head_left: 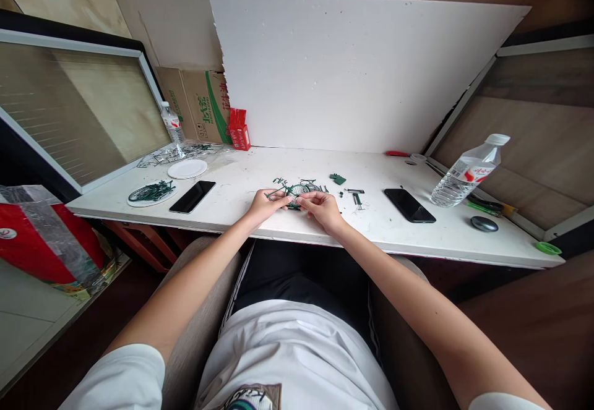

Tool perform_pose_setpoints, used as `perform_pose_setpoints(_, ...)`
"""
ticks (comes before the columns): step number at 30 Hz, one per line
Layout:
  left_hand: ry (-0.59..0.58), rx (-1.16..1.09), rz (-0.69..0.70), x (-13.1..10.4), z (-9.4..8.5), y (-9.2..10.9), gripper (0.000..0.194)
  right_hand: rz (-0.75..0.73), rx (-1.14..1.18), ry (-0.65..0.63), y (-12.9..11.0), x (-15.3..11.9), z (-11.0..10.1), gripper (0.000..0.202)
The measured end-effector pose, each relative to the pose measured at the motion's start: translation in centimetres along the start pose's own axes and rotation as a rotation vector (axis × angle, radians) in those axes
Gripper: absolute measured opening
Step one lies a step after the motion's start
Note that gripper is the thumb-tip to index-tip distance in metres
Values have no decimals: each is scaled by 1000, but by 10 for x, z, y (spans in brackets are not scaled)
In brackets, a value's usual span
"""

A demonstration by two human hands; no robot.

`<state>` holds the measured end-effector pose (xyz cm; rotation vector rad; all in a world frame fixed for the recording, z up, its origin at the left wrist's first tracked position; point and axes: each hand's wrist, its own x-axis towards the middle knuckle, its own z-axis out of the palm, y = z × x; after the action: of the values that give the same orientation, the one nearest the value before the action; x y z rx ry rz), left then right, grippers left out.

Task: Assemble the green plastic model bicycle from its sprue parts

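Close to the front edge of the white table, both my hands meet at a small dark-green model bicycle [297, 191] with a spoked wheel. My left hand [268, 205] pinches its frame from the left. The fingers of my right hand [321, 207] are closed at the wheel's right side; whether they grip a separate small part is hidden. Just behind my fingers lie more green bicycle parts [315, 185]. To their right are a flat green piece [338, 179] and several small green sprue bits [356, 198].
Left on the white table [245, 166] are a plate of green parts [162, 192], a white plate [187, 169], a phone [192, 196] and a bottle [172, 127]. Right are another phone [409, 205], a large water bottle [468, 172] and a dark mouse [484, 224]. A white board [362, 76] leans behind.
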<state>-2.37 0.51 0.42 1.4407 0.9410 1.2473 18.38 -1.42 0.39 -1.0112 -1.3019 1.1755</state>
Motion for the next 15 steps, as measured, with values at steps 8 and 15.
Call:
perform_pose_setpoints(8, 18, 17, -1, 1, 0, -2, 42, -31, -74, 28, 1, -1, 1, 51)
perform_pose_setpoints(15, -2, 24, 11, -1, 1, 1, 42, -54, -103, 40, 1, -2, 2, 52)
